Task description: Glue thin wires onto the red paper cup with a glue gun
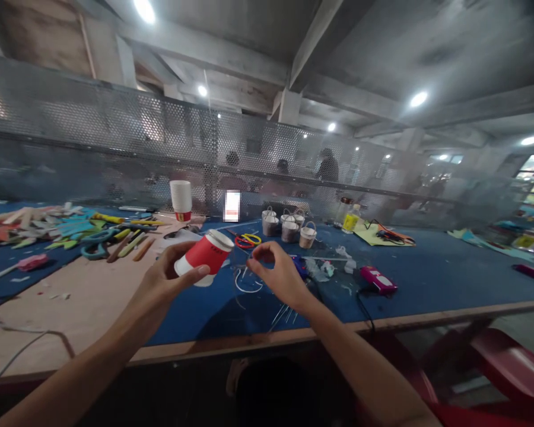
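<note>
Aloft, the left hand [171, 270] clamps fingers around a tilted red-and-white paper cup [209, 254]; the right hand [281, 274] curls, fingertip contact unclear.

Your workbench [420, 276]: blue top, with a tan section [84, 290] at your left. Heap of coloured strips [22, 225] lies toward the far left; teal-handled scissors [95, 246] sit near it. White cup stack [181, 194] stands upright toward the back, its lowest cup red. At centre, note red-and-yellow scissors handles [248, 240], white curved strands [249, 291] nearer you, and thin pale rods [285, 314] close to your edge. Small handled cups [290, 231] cluster behind. To your right: crumpled clear plastic [327, 270], a magenta device [378, 280], a yellow-labelled bottle [350, 222], and a yellow sheet [368, 238] bearing a dark, corded item, details unclear.
</note>
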Demonstrator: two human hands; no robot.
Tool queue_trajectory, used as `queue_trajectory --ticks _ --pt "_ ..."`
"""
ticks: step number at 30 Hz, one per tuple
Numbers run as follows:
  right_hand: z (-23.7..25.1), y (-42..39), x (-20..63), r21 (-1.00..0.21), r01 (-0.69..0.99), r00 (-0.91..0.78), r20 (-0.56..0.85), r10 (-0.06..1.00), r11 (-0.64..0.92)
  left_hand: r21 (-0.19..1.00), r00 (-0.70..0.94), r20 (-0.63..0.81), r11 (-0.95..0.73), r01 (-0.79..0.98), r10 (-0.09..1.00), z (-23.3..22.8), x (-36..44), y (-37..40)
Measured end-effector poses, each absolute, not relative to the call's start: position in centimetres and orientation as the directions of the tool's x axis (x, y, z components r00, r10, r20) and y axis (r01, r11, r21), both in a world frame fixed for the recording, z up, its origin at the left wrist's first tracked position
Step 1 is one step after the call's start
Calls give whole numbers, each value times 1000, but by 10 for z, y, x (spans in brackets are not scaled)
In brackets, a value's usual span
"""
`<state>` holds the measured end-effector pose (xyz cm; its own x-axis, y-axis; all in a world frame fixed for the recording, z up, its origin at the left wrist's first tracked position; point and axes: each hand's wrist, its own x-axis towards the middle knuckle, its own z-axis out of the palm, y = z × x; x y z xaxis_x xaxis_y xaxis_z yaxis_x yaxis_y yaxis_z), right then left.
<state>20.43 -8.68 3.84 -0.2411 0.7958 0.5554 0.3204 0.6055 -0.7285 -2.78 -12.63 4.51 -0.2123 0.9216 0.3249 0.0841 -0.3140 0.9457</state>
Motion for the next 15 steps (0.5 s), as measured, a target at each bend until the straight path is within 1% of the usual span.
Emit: queue_trajectory --ticks 2,4,6,7,8,10,11,13,15 --pt "33 -98 202 -758 302 -285 507 814 578 937 -223 346 -350 24 911 48 -17 -125" --pt "28 -107 195 -817 216 -333 453 827 534 931 -183 335 -354 -89 924 49 -4 -124" --pt "23 -112 186 -915 31 -370 364 855 402 925 -144 329 -349 -149 933 48 7 -124" --pt "21 -114 181 -951 -92 -379 308 873 295 921 -128 333 -351 -167 934 46 12 -124" --pt "19 -115 176 -960 -215 -379 253 890 181 915 -122 340 -358 -184 932 44 16 -124" --pt "14 -116 168 -900 -436 -356 160 921 -12 903 -119 359 -377 -207 926 40 22 -123" --pt "12 -116 166 -852 -519 -340 130 931 -70 898 -116 367 -384 -214 923 38 25 -123" --pt "9 -115 165 -772 -626 -306 113 945 -110 894 -93 377 -389 -222 921 35 28 -121" --pt "8 -112 169 -755 -651 -273 136 952 -79 896 -56 384 -387 -220 922 32 28 -119"
